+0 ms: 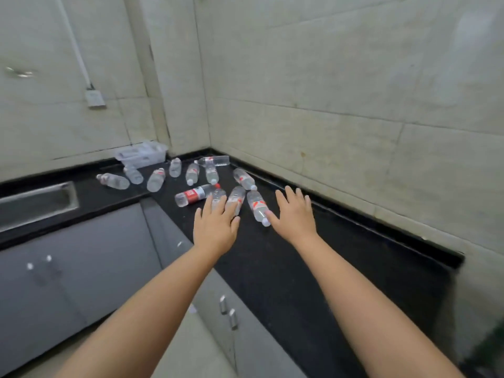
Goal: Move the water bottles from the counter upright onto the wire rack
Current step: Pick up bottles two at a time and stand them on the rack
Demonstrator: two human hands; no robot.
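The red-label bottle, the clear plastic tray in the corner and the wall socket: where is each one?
red-label bottle (pixel 194 195): head view, on its red label.
clear plastic tray (pixel 141 154): head view, on its front wall.
wall socket (pixel 95 99): head view, on its white face plate.

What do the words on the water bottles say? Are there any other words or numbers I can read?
Nothing here is sharp enough to read.
Big red label on the bottle beside the left hand: white marks, too blurred to read.
Small red-and-white labels on the other bottles, such as the one by the right hand: too small and blurred.
Wall socket: no text visible.
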